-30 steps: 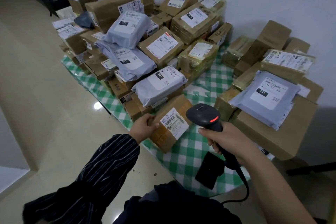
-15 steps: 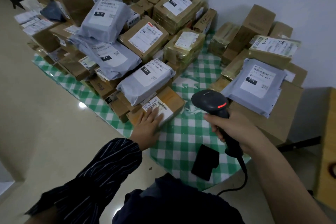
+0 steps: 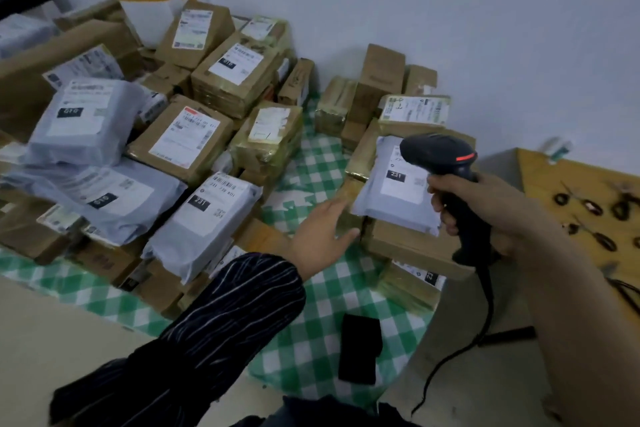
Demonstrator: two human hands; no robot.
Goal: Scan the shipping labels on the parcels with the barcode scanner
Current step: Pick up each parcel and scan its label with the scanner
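Barcode scanner [image 3: 440, 152] upright in right hand [image 3: 485, 204], fingers curled round its black handle, head in front of grey mailer [image 3: 398, 198] labelled 231 atop brown boxes [image 3: 408, 243] at right edge of green checked cloth [image 3: 311, 340]. Left hand [image 3: 322, 236] flat, fingers straight, slightly spread, just beside mailer's near corner; contact unclear. Parcel pile [image 3: 187, 139] fills cloth's left and back. Black pouch [image 3: 360, 347] near front edge

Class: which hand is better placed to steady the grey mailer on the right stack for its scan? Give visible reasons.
Left. The left hand is open, empty and close to the grey mailer; the right hand grips the barcode scanner near its label.
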